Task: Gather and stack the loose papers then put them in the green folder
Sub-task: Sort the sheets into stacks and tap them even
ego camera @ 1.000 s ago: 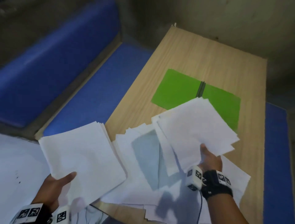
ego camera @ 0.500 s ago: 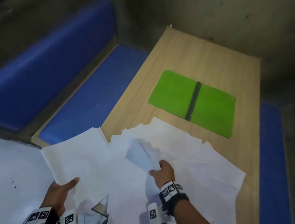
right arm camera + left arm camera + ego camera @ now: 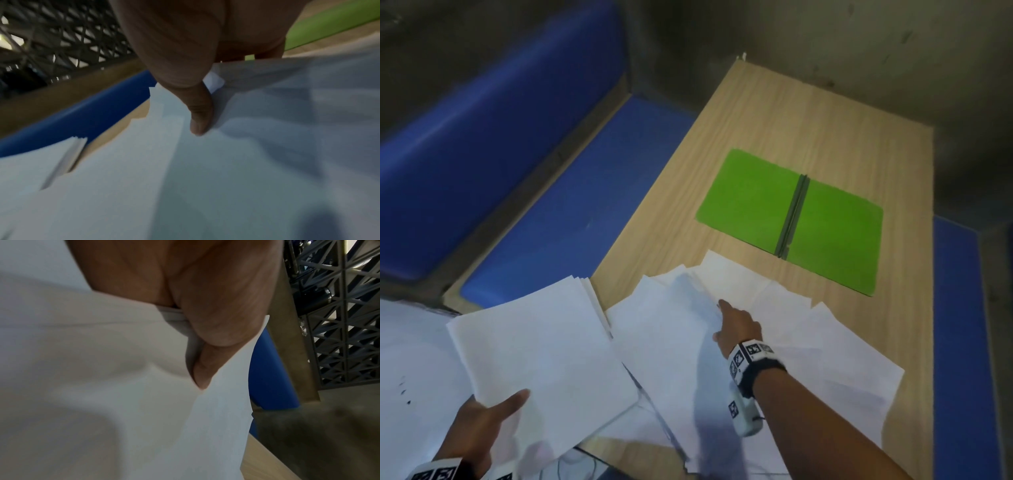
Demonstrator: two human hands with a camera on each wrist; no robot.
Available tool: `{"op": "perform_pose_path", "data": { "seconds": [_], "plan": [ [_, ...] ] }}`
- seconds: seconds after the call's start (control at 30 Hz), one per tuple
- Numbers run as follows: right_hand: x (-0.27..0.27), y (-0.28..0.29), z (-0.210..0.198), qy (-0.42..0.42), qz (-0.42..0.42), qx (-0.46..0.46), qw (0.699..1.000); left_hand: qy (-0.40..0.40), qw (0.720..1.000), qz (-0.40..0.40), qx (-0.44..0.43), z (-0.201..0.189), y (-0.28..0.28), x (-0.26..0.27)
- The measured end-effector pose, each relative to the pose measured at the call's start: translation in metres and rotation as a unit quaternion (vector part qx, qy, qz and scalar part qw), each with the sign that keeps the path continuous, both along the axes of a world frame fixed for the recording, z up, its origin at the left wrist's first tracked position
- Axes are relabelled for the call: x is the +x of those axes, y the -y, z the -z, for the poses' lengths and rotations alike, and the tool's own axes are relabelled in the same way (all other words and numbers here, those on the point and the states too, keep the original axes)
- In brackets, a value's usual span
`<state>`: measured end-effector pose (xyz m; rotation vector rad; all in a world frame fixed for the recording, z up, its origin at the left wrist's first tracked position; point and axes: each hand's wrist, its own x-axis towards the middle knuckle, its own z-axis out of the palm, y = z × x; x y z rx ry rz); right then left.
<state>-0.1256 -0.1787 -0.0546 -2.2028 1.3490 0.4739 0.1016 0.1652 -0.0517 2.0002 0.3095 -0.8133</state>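
Stack [image 3: 541,346] in my left hand [image 3: 479,425]: thumb on top, fingers beneath, corner pinched, held over table's near left edge. Right hand [image 3: 739,327] on loose papers [image 3: 808,342] spread on table [image 3: 774,113], thumb pressing a sheet; fingers hidden, grip unclear. Green folder [image 3: 791,219] lies open flat beyond my right hand, just past the papers' far edge.

I see loose white paper sheets [image 3: 774,342] fanned overlapping on the near table; the flat green folder [image 3: 791,219] lies open beyond.
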Motion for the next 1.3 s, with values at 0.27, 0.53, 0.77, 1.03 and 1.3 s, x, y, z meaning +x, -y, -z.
{"op": "perform_pose_path", "data": {
  "seconds": [0.27,0.53,0.77,1.03,1.3],
  "plan": [
    [0.012,0.010,0.012,-0.086,-0.078,-0.020,0.993,0.015,1.000,0.008,0.026,-0.013,-0.010,-0.007],
    [0.003,0.013,0.004,0.024,0.007,0.087,0.996,0.002,1.000,-0.007,0.010,-0.007,-0.013,-0.003],
    [-0.045,0.059,-0.059,0.245,0.188,0.063,0.949,0.021,0.999,-0.047,-0.008,-0.004,-0.023,0.017],
    [-0.160,0.118,-0.126,0.275,0.215,0.059,0.935,-0.007,0.998,-0.044,-0.040,-0.006,-0.011,0.007],
    [-0.159,0.075,-0.021,-0.050,-0.116,0.076,0.989,-0.041,0.998,-0.022,-0.033,-0.010,0.015,-0.013]
  ]
}}
